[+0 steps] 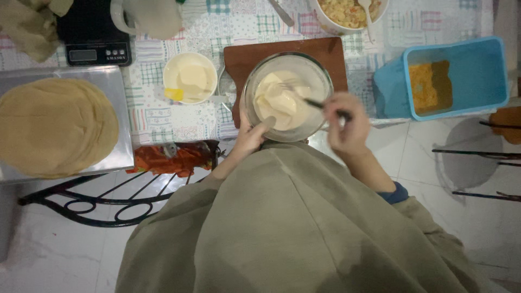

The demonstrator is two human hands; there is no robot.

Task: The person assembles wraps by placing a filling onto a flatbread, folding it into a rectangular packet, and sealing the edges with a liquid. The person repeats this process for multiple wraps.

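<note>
Table w/ patchwork cloth (163, 116): scale (92, 32), metal tray (116, 108), wood board (244, 59), blue tub (483, 70), small bowl (190, 77).

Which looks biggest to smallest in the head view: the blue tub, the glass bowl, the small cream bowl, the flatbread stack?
1. Flatbread stack
2. Blue tub
3. Glass bowl, near the tub in size
4. Small cream bowl

Glass bowl (286, 96) on cutting board (255, 59) — small bowl (190, 77) left, tub (456, 76) right, flatbread stack (54, 126) far left.

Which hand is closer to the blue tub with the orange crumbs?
The right hand. It holds a fork just left of the blue tub. The left hand grips the glass bowl, farther away.
</note>
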